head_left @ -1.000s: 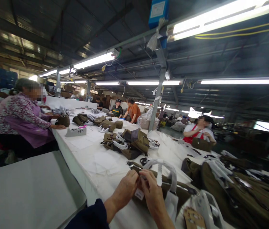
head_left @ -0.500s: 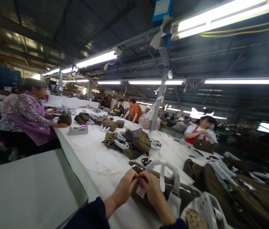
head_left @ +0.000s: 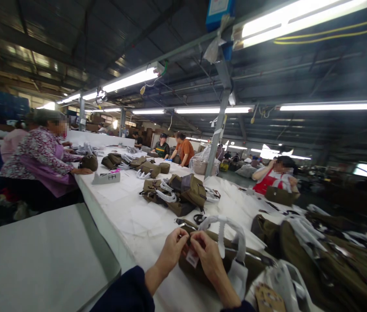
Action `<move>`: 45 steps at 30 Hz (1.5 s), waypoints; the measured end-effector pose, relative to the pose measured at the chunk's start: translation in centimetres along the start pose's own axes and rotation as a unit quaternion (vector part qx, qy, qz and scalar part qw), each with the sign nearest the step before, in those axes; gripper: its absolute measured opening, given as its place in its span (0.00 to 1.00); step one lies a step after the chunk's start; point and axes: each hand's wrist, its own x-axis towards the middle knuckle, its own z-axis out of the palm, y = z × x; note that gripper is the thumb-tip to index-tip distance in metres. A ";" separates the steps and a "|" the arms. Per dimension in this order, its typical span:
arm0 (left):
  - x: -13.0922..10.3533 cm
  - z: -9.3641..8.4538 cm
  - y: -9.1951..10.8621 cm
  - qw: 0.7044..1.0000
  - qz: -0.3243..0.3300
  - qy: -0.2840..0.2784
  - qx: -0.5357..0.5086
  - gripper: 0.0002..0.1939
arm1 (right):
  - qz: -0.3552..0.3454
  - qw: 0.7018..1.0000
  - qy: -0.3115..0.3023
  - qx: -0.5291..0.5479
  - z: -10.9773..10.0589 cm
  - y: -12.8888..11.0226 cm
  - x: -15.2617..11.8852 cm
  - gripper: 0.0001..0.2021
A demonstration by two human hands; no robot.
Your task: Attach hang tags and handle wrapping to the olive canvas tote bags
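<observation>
The left hand [head_left: 171, 250] bends inward just left of the white tag [head_left: 191, 258], its thumb and forefinger curled toward each other, while the right hand [head_left: 208, 252] arches in from the tag's right, fingers curled likewise. The fingertips nearly meet just above the tag; what lies between them is too small to tell. Both bare wrists slope down and away from it into dark sleeves [head_left: 128, 289].

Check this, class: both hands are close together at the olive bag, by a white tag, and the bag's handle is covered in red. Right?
Not quite: the handle is covered in white, not red, as the head view shows. The left hand and right hand are close together at the olive bag, by a white tag.
</observation>
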 end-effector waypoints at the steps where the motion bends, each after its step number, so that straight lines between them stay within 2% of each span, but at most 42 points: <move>1: 0.2 0.2 0.1 1.000 -0.012 -0.003 -0.023 0.12 | 0.000 1.000 -0.005 0.015 -0.1 0.1 0.0 0.08; 6: 0.3 1.1 0.8 0.993 -0.037 -0.041 -0.105 0.17 | 0.003 0.997 0.012 0.073 -0.6 0.6 -0.2 0.10; 11: 0.1 0.8 0.8 0.987 -0.042 -0.066 -0.143 0.19 | 0.039 0.993 0.025 0.105 -0.7 0.8 -0.4 0.13; 15: 0.3 0.1 0.6 0.988 -0.031 -0.079 -0.129 0.17 | 0.054 0.995 0.041 0.079 -0.6 0.8 -0.3 0.12; 19: 0.5 -0.3 0.5 0.991 -0.030 -0.088 -0.101 0.16 | 0.036 0.997 0.051 0.043 -0.4 1.0 -0.1 0.10; 32: 0.5 0.0 0.5 0.993 -0.034 -0.085 -0.081 0.16 | -0.006 0.998 0.046 -0.033 -0.4 1.6 0.5 0.08; 45: 0.9 -0.2 0.0 0.994 -0.028 -0.090 -0.053 0.14 | -0.005 0.998 0.028 -0.059 -0.9 0.7 0.5 0.07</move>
